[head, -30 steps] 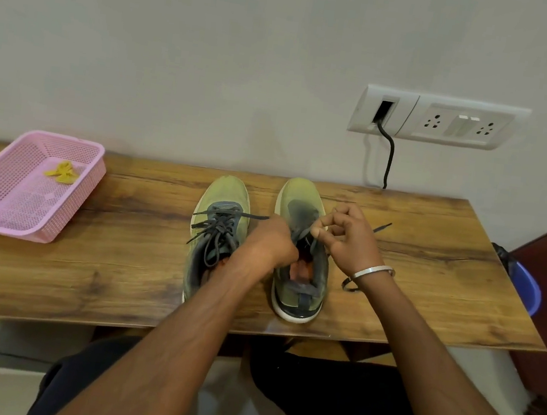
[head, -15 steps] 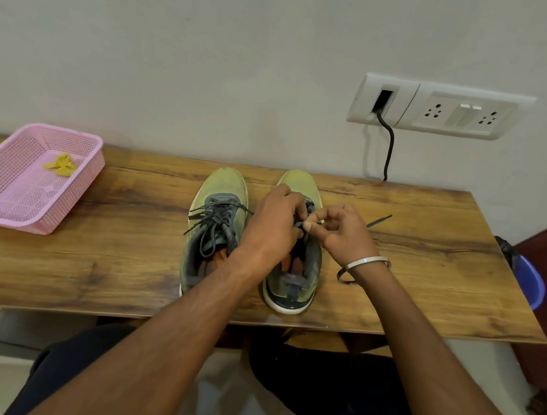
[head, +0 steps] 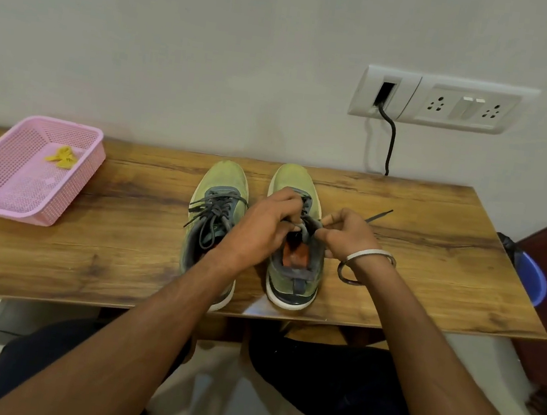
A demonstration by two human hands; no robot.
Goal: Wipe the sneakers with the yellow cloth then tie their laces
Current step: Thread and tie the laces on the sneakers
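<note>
Both hands work the right sneaker mid-table beside its pair: left hand and right hand each have fingers curled pinching its dark lace, which looks thin, limp and slippery, so grip near the eyelets, not the tips.

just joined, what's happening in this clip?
A person is tying the laces of the right sneaker on the wooden table. The left hand and right hand each pinch lace over its tongue. The left sneaker sits beside it. The yellow cloth lies in the pink basket, so wiping looks done.
</note>
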